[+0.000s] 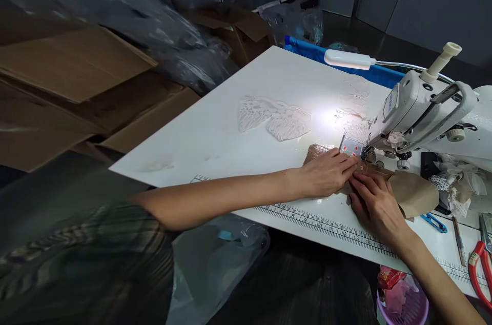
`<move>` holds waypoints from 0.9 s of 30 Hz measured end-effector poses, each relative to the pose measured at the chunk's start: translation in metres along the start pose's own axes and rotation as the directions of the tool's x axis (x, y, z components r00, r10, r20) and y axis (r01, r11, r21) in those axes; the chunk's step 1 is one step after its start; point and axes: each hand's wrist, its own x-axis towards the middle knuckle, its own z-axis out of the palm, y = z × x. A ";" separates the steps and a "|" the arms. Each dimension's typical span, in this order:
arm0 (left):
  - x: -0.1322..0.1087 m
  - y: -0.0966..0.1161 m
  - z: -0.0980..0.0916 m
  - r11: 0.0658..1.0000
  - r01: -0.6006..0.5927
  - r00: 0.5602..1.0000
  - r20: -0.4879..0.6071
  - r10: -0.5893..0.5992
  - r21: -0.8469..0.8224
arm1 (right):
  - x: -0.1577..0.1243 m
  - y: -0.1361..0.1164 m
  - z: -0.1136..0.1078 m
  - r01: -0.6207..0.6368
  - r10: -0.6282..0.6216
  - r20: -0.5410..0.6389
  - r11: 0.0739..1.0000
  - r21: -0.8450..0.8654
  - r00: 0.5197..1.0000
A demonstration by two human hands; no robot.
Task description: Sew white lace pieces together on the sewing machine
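A piece of brown fabric (413, 193) lies under the needle area of a white sewing machine (418, 109). My left hand (326, 174) is on the fabric's left part, fingers together and curled down beside the presser foot (368, 153). Close in front of the needle, my right hand (374, 202) grips the fabric's near edge, thumb tucked low; its fingertips almost meet the left ones. A clear plate with red marks (351, 147) sits just beyond my left fingers. The fabric under both hands is partly hidden.
White lace pieces (286, 119) lie on the white table (215, 125). A lit lamp (349, 59) hangs above. To the right are red-handled scissors (477, 263), a blue clip (434, 223) and lace scraps (457, 186). Below stands a purple basket (413, 309); cardboard boxes (73, 66) are left.
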 end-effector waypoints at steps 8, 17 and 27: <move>0.014 -0.025 0.006 0.998 -0.047 0.999 -0.029 0.046 -0.034 | 0.014 0.028 0.002 0.034 -0.021 -0.088 0.988 0.154 0.996; 0.010 -0.023 0.019 0.997 -0.005 0.990 -0.139 -0.006 -0.081 | 0.009 0.035 -0.008 0.074 -0.055 -0.087 0.970 0.232 0.995; 0.013 -0.029 0.016 1.000 -0.016 0.967 -0.256 0.013 -0.009 | 0.009 0.033 -0.004 0.063 -0.053 -0.069 0.988 0.144 0.996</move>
